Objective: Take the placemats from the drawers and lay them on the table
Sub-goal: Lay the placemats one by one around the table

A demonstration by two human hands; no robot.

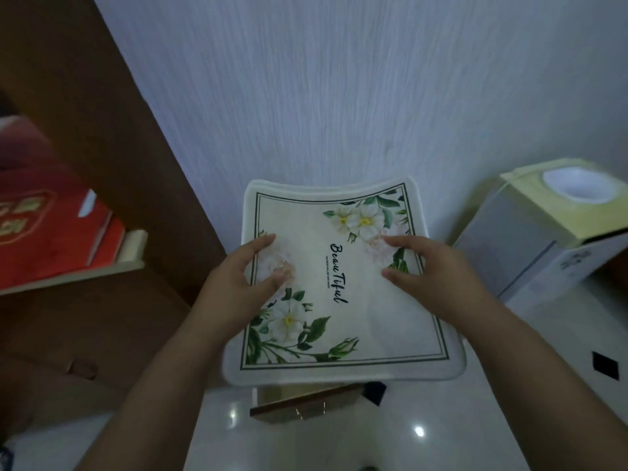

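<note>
A white placemat [339, 283] with green-and-white flowers and the word "Beautiful" is held up in front of the pale wall. It looks like more than one mat stacked, since a second edge shows along the top. My left hand [244, 283] grips its left edge, thumb on top. On the opposite edge my right hand [431, 277] grips the mat the same way. Below the mat, a small wooden drawer unit [302, 404] peeks out; its drawer state is hidden by the mat.
A brown wooden cabinet [102, 130] stands at the left, with a red box [51, 229] on its pale shelf. At the right sits a grey-white cardboard box [543, 239] with yellow flaps. Glossy white floor tiles [475, 419] lie below.
</note>
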